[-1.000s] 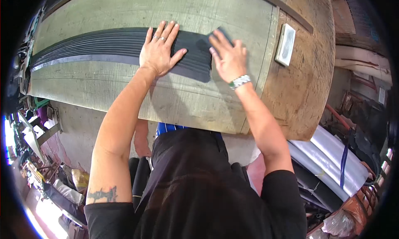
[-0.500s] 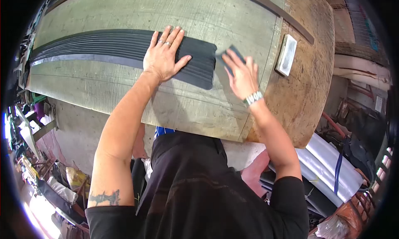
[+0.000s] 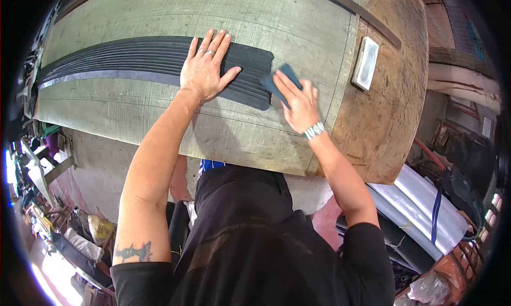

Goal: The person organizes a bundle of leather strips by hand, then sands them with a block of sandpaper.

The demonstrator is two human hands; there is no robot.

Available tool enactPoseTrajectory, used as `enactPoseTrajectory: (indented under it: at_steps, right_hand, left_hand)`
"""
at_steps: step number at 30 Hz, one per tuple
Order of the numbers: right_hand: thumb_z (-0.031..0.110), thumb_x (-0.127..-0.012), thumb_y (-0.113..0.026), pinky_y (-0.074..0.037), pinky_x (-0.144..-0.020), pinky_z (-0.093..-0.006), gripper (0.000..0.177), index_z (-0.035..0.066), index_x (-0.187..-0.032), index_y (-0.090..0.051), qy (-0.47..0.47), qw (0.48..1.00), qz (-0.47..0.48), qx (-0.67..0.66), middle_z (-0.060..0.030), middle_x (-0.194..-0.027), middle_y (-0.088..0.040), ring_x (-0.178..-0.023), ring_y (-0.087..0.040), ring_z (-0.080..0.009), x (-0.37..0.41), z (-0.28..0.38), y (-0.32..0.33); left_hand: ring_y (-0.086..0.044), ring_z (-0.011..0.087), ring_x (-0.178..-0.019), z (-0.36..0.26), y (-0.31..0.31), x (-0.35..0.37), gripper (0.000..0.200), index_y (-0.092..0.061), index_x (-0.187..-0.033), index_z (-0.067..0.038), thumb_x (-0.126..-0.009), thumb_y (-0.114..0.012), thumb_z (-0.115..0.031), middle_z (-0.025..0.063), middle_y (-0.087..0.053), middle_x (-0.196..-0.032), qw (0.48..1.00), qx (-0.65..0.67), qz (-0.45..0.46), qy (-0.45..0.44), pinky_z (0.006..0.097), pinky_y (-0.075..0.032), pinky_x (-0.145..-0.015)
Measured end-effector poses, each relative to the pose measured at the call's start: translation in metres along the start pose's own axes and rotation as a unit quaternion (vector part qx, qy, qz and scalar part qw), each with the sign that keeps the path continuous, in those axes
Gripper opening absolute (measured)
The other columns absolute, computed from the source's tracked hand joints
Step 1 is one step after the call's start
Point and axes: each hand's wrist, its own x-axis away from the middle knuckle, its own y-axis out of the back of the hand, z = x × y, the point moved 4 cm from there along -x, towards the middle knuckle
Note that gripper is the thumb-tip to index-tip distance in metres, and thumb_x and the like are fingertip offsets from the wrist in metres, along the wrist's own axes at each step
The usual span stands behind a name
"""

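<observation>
A long black ribbed rubber strip point(image 3: 122, 58) lies across a grey worktable point(image 3: 159, 120). My left hand point(image 3: 205, 69) presses flat on the strip near its right end, fingers spread, rings on two fingers. My right hand point(image 3: 298, 104), with a watch at the wrist, grips a small dark blue-grey pad point(image 3: 279, 80) and holds it against the strip's right end at its near corner.
A white rectangular block point(image 3: 366, 63) lies on the brown wooden part point(image 3: 388, 109) at the table's right. A dark strip point(image 3: 351, 10) runs along the far edge. White and black rolls point(image 3: 426, 205) lie on the floor at the right, clutter at the left.
My right hand with the pad slid off the strip's end to the right, then came back left and nearer onto the strip's corner. My left hand stayed pressed on the strip.
</observation>
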Motion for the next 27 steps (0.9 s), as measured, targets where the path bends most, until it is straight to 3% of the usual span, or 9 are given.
enactPoseTrajectory:
  at_steps: [2,7,10,15,18,19,22,26,27]
  right_hand:
    - [0.001,-0.08,-0.076,-0.041,-0.102,-0.0446,0.074,0.022,-0.148,-0.06,-0.013,0.997,0.073,0.018,0.0094,-0.16,-0.052,-0.118,-0.053,-0.0351,0.026,-0.012,0.009]
    - [0.003,-0.074,-0.079,-0.041,-0.103,-0.045,0.08,0.022,-0.149,-0.059,0.027,0.998,-0.043,-0.02,0.0115,-0.163,-0.047,-0.124,-0.051,-0.0333,-0.007,0.002,0.013]
    - [0.007,-0.09,-0.071,-0.042,-0.102,-0.0458,0.058,0.019,-0.146,-0.062,0.027,0.999,0.038,0.028,0.0074,-0.16,-0.053,-0.118,-0.053,-0.0336,0.024,-0.004,0.003]
    - [0.0,-0.075,-0.073,-0.043,-0.101,-0.0459,0.076,0.019,-0.148,-0.06,0.038,0.999,-0.012,-0.018,0.0095,-0.163,-0.048,-0.118,-0.052,-0.0355,0.027,0.008,0.024]
    - [-0.001,-0.073,-0.072,-0.043,-0.1,-0.0459,0.08,0.02,-0.149,-0.059,0.057,0.997,0.04,0.021,0.0106,-0.163,-0.048,-0.118,-0.052,-0.0348,0.045,0.014,-0.001]
    - [0.001,-0.073,-0.074,-0.042,-0.103,-0.047,0.083,0.021,-0.151,-0.056,0.068,0.994,0.083,0.022,0.0097,-0.164,-0.045,-0.125,-0.051,-0.035,0.056,0.006,0.002]
    - [0.0,-0.074,-0.072,-0.042,-0.103,-0.0471,0.081,0.022,-0.151,-0.057,0.052,0.989,0.129,0.044,0.01,-0.164,-0.046,-0.125,-0.051,-0.0352,0.075,0.002,0.017]
    - [0.0,-0.073,-0.072,-0.044,-0.102,-0.0456,0.076,0.019,-0.146,-0.061,0.037,0.998,0.04,0.034,0.0111,-0.166,-0.044,-0.123,-0.052,-0.0352,0.049,0.029,0.014]
    - [0.003,-0.072,-0.074,-0.044,-0.102,-0.0455,0.077,0.019,-0.146,-0.061,0.06,0.997,0.033,0.034,0.0121,-0.165,-0.043,-0.121,-0.052,-0.0349,0.062,0.024,-0.014]
  left_hand:
    - [-0.022,0.0269,-0.161,0.003,0.0,-0.004,0.083,-0.027,-0.167,-0.013,-0.104,-0.045,-0.063,0.0048,-0.03,-0.173,1.0,-0.009,0.002,0.0,0.0489,-0.015,-0.132]
    - [-0.02,0.0246,-0.162,-0.003,0.0,-0.002,0.086,-0.025,-0.168,-0.015,-0.104,-0.038,-0.07,0.0035,-0.028,-0.174,0.999,-0.042,0.01,0.003,0.0479,-0.014,-0.133]
    - [-0.02,0.0244,-0.162,-0.002,-0.001,-0.003,0.085,-0.025,-0.168,-0.015,-0.104,-0.037,-0.07,0.0035,-0.028,-0.174,0.999,-0.051,0.016,-0.005,0.0476,-0.014,-0.133]
    - [-0.02,0.0245,-0.162,-0.002,-0.002,0.001,0.085,-0.025,-0.168,-0.016,-0.104,-0.036,-0.07,0.004,-0.028,-0.174,0.999,-0.048,-0.004,-0.005,0.0479,-0.013,-0.133]
    - [-0.019,0.0237,-0.162,-0.001,-0.006,0.0,0.084,-0.025,-0.169,-0.016,-0.104,-0.036,-0.07,0.0031,-0.028,-0.174,0.998,-0.065,0.006,0.002,0.0478,-0.013,-0.133]
    - [-0.019,0.0235,-0.162,-0.001,-0.005,-0.002,0.084,-0.024,-0.169,-0.017,-0.104,-0.036,-0.07,0.0028,-0.028,-0.174,0.998,-0.065,0.005,-0.002,0.0478,-0.013,-0.133]
    - [-0.019,0.0231,-0.162,-0.001,-0.007,0.004,0.084,-0.024,-0.169,-0.018,-0.104,-0.036,-0.071,0.002,-0.027,-0.174,0.998,-0.061,0.003,0.008,0.0479,-0.012,-0.134]
    - [-0.022,0.0248,-0.161,-0.002,-0.006,0.002,0.08,-0.025,-0.168,-0.018,-0.105,-0.041,-0.065,0.0025,-0.03,-0.173,0.999,-0.043,-0.029,0.002,0.0485,-0.016,-0.133]
    - [-0.022,0.0247,-0.161,-0.001,-0.006,0.002,0.08,-0.025,-0.168,-0.018,-0.105,-0.041,-0.066,0.0024,-0.03,-0.173,0.998,-0.048,-0.028,0.004,0.0483,-0.016,-0.133]
